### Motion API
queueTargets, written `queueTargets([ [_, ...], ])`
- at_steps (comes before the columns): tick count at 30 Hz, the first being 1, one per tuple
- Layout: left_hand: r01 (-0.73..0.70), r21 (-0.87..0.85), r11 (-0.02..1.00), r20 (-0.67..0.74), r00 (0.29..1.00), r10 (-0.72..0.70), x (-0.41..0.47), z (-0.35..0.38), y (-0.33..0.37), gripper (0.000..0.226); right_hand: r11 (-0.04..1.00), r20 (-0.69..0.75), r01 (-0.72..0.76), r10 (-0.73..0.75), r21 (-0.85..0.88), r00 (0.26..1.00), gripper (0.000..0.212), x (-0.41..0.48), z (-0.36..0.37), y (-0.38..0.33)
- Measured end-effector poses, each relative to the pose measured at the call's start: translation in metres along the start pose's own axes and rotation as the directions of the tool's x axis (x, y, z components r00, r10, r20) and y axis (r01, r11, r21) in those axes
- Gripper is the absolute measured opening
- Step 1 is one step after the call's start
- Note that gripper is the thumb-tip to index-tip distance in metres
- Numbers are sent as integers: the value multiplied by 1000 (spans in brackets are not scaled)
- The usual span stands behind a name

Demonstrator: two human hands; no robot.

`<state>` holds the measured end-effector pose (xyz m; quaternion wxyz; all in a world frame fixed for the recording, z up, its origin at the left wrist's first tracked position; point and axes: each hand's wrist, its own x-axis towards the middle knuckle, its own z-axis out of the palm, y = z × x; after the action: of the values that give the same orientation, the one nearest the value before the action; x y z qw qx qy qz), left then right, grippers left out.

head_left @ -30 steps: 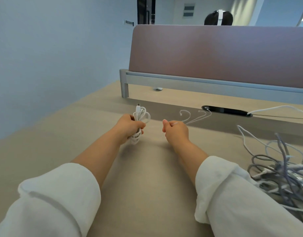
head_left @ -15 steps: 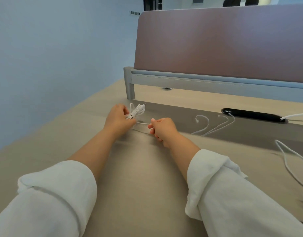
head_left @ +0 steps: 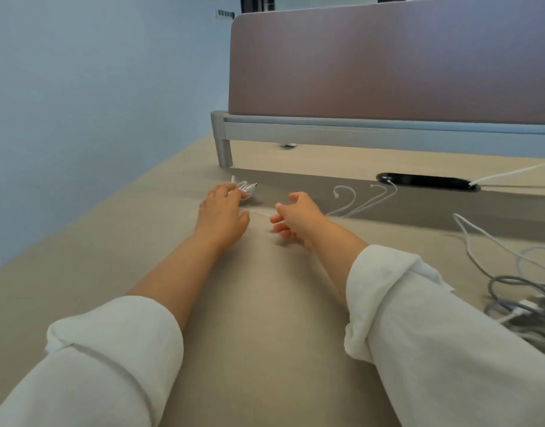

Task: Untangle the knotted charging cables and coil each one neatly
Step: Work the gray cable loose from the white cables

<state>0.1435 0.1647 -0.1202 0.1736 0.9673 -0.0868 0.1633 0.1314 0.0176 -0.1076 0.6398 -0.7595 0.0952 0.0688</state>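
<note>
A small coiled white cable lies on the beige desk just beyond my left hand. That hand rests flat with its fingertips touching the coil. A thin white strand runs from under it toward my right hand, which hovers with fingers spread and nothing in them. A tangle of grey and white cables sits at the right edge, partly cut off by the frame.
Loose white cable ends lie ahead of my right hand, near a black cable slot with a white lead coming out. A mauve divider panel on a grey rail closes the far side. A wall runs along the left.
My left hand has flattened and laid the coil on the desk. My right hand has let go of the strand and opened. The view has shifted, and the tangle shows again at right.
</note>
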Motion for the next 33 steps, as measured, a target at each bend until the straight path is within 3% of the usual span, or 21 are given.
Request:
queueTargets([
  [4,-136,-76,988,15,990,137,-31,-4,51,38,991,-30,100,-103,-89,994,43,-52,-39,-5],
  [9,-186,-129,974,120,972,201,-76,-7,119,22,918,-107,287,-326,-274,939,10,-121,-107,5],
  [11,-300,-170,939,215,918,332,-99,-2,148,22,883,-169,293,-373,-367,912,7,-147,-137,16],
  [14,-459,-281,843,327,780,534,-134,8,188,36,842,-264,251,-410,-477,873,12,-180,-173,36],
  [17,-528,-299,795,331,724,605,-153,20,215,47,783,-306,230,-469,-578,829,14,-204,-195,59],
  [21,-544,-258,798,255,759,599,-157,37,234,38,727,-263,253,-514,-638,816,19,-217,-203,84],
  [24,-486,-282,827,199,814,546,-159,43,249,25,746,-243,301,-523,-594,817,27,-219,-204,93],
  [28,-362,-464,809,214,840,499,-164,45,261,20,795,-269,366,-534,-484,802,33,-215,-201,99],
  [31,-356,-430,830,187,864,468,-161,43,257,17,837,-338,393,-521,-380,784,31,-213,-202,102],
  [33,-356,-411,839,171,874,454,-155,39,251,14,832,-366,373,-525,-410,768,27,-210,-206,103],
])
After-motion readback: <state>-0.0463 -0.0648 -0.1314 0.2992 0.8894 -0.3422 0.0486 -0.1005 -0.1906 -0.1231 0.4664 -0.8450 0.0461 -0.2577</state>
